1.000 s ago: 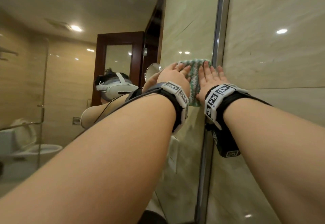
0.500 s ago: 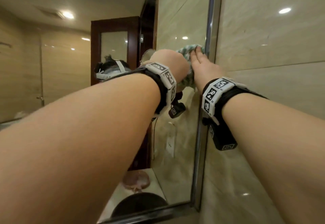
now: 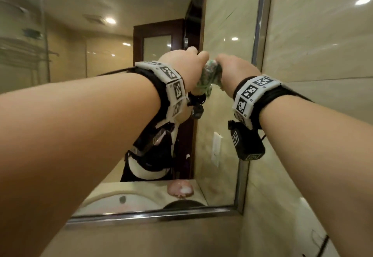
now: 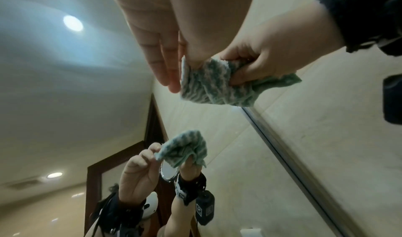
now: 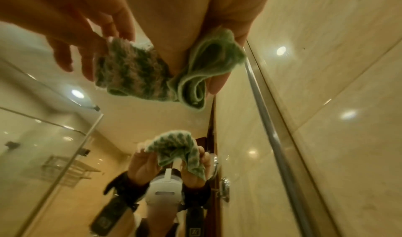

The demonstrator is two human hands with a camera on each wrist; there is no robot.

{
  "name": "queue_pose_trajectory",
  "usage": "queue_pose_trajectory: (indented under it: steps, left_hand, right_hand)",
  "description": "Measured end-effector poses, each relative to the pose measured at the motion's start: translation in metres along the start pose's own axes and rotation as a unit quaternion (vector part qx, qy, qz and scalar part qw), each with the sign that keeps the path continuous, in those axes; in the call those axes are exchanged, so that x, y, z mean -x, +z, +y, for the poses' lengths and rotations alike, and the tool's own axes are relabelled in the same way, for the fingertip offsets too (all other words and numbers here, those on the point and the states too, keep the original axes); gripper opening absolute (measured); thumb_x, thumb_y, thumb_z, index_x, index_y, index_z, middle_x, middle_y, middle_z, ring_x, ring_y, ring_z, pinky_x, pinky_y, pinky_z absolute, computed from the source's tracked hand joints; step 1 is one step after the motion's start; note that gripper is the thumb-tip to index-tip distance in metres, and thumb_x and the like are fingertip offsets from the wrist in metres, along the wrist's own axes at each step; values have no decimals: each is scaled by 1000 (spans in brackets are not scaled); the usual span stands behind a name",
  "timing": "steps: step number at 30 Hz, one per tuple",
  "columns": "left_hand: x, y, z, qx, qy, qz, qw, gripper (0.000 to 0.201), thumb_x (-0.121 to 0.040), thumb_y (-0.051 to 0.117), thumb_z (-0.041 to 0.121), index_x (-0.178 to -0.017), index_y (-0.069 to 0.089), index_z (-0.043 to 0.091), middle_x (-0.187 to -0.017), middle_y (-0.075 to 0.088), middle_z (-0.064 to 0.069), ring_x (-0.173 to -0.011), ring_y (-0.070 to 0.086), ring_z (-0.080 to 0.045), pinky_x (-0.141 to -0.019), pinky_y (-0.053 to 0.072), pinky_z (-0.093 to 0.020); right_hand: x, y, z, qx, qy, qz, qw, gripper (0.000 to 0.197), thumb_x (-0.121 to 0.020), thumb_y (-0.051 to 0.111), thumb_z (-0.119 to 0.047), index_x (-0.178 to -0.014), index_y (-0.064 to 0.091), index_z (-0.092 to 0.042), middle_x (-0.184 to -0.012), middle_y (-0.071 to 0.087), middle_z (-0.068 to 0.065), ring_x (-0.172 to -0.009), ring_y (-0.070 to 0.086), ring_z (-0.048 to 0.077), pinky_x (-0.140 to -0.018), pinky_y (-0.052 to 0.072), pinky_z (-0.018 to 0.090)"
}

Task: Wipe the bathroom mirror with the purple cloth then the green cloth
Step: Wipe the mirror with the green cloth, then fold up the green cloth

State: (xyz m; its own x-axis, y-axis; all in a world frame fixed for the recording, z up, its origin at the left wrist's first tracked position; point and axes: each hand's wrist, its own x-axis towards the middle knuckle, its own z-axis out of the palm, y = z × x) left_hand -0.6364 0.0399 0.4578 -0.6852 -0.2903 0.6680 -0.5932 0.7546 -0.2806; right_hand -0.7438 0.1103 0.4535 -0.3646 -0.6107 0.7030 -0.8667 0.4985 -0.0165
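green-and-white striped terry makes up the green cloth [image 4: 214, 84], which is held bunched between both hands in front of the bathroom mirror [image 3: 226, 34], near its right-hand metal frame [image 3: 259, 24] and apart from the glass, as the gap to its reflection suggests in the wrist views. one corner is pinched by the left hand [image 4: 161, 39] between thumb and forefinger, the other fingers left straight and loose beside it. the opposite side is gripped by the right hand [image 5: 219, 22], whose fingers are curled round a rolled fold of the fabric. in the head view only a crumpled knot of cloth shows between the two fists.

the cloth is judged to be light, soft and limp: it sags and folds wherever it is not supported, and no shape is kept by it. it is not likely to slip, since the looped pile gives friction, and no damage is to be feared from a firm squeeze. whether it is damp cannot be told.

for wiping, a flat pad would be better served than a knot; the cloth could be spread by its two corners and then backed by flat fingers behind its middle. the mirror is hard and smooth, so pressure should be spread evenly. a pink object [image 3: 180, 190] on the counter is seen reflected below; whether it is the purple cloth cannot be told.
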Motion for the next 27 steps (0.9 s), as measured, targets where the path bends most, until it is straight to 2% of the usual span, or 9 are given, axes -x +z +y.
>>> queue_pose_trajectory:
  steps: [3, 5, 9, 13, 16, 20, 23, 25, 27]
  left_hand:
    - [30, -10, -21, 19, -7, -2, 1000, 39, -88, 60, 14, -122, 41, 15, -104, 45, -7, -78, 48, -21, -68, 48, -33]
    - [53, -16, -35, 42, -21, -12, 999, 39, -88, 60, 12, -122, 42, 16, -108, 48, -8, -83, 53, -23, -73, 51, -35]
    - [101, -22, -54, 139, -73, -27, 987, 40, -87, 54, 1, -123, 45, 15, -110, 53, -10, -93, 56, -26, -84, 52, -42]
    - [141, -27, -75, 245, -112, -31, 963, 34, -90, 48, 3, -122, 48, 16, -113, 54, -8, -98, 56, -25, -88, 51, -42]
    - [172, -34, -91, 317, -115, -9, 941, 27, -94, 42, 8, -119, 51, 17, -109, 56, -7, -93, 57, -22, -84, 52, -38]
    - [216, -42, -109, 394, -122, 20, 911, 27, -98, 34, 15, -116, 53, 12, -98, 55, -4, -79, 52, -15, -69, 47, -29]
    - [247, -44, -119, 424, -120, 28, 897, 26, -99, 41, 30, -114, 54, 13, -99, 56, -1, -89, 57, -15, -79, 52, -33]
    - [266, -43, -123, 419, -114, 17, 901, 30, -93, 54, 36, -115, 52, 17, -102, 53, 5, -91, 55, -10, -78, 52, -26]
    - [284, -41, -125, 397, -112, 10, 911, 36, -88, 62, 32, -118, 51, 18, -105, 50, 6, -93, 51, -8, -77, 48, -22]
  right_hand:
    - [21, -10, -23, -57, -10, -25, 998, 28, -93, 46, -19, -121, 46, -17, -104, 57, 8, -93, 57, 26, -83, 49, 42]
    - [33, -13, -40, -81, -17, -22, 996, 29, -94, 49, -16, -122, 46, -18, -108, 58, 7, -99, 57, 25, -86, 48, 39]
    - [66, -13, -74, -121, -16, -46, 991, 27, -94, 52, -20, -121, 53, -19, -111, 60, 2, -101, 56, 19, -81, 44, 30]
    - [94, -20, -106, -139, -10, -54, 989, 27, -93, 54, -22, -120, 54, -21, -109, 60, -1, -88, 48, 11, -78, 41, 26]
    - [111, -32, -131, -140, -17, -58, 988, 29, -92, 57, -26, -120, 56, -22, -109, 59, -2, -90, 49, 10, -80, 43, 26]
    - [136, -45, -164, -140, -25, -56, 988, 29, -90, 59, -29, -118, 58, -21, -109, 61, -1, -98, 55, 15, -87, 48, 32]
    - [158, -52, -185, -132, -28, -65, 989, 30, -89, 61, -31, -117, 59, -21, -108, 61, -1, -97, 55, 15, -84, 45, 28]
    - [172, -52, -196, -118, -32, -75, 990, 31, -88, 62, -32, -117, 59, -22, -109, 61, -1, -96, 55, 15, -82, 44, 28]
    - [185, -51, -204, -108, -35, -83, 990, 32, -86, 63, -33, -116, 60, -21, -111, 62, 2, -101, 56, 19, -84, 44, 29]
